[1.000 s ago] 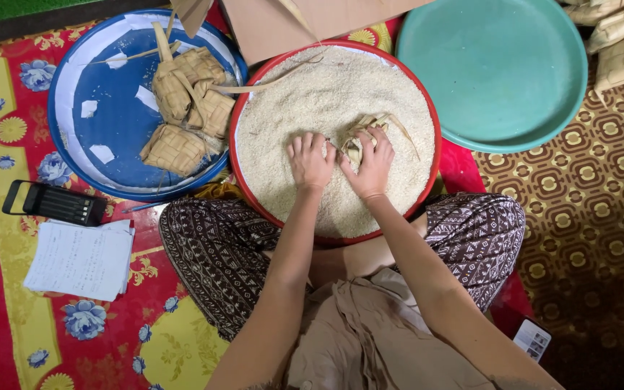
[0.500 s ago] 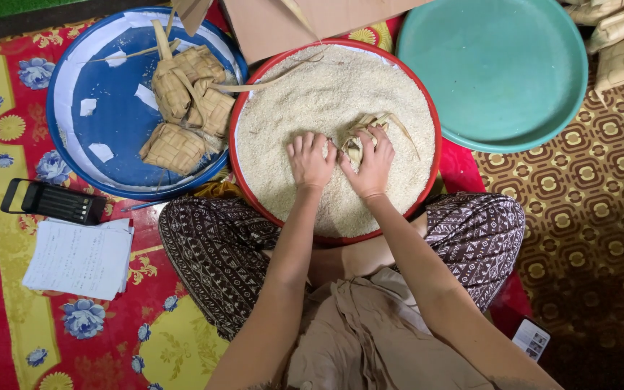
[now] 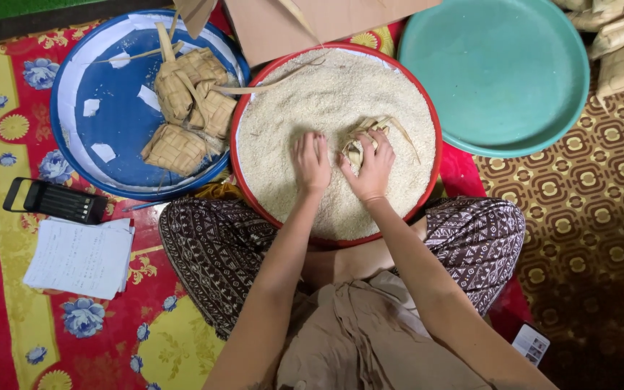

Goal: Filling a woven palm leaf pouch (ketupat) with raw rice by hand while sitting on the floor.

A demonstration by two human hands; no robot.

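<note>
A woven palm-leaf pouch (image 3: 361,143) is sitting in the rice (image 3: 326,108) of a red-rimmed tray (image 3: 236,126), just beyond the person's knees. The right hand (image 3: 372,165) is closing its grip around the pouch. The left hand (image 3: 310,160) is lying flat on the rice beside it, fingers loose, holding nothing. Finished pouches (image 3: 185,108) are resting in a blue tray (image 3: 81,72) to the left; a teal tray (image 3: 500,65) is lying to the right.

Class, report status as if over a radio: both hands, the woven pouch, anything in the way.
Left hand flat on rice in red-rimmed tray. Right hand gripping woven leaf pouch over the rice. Nothing between the hands.
</note>
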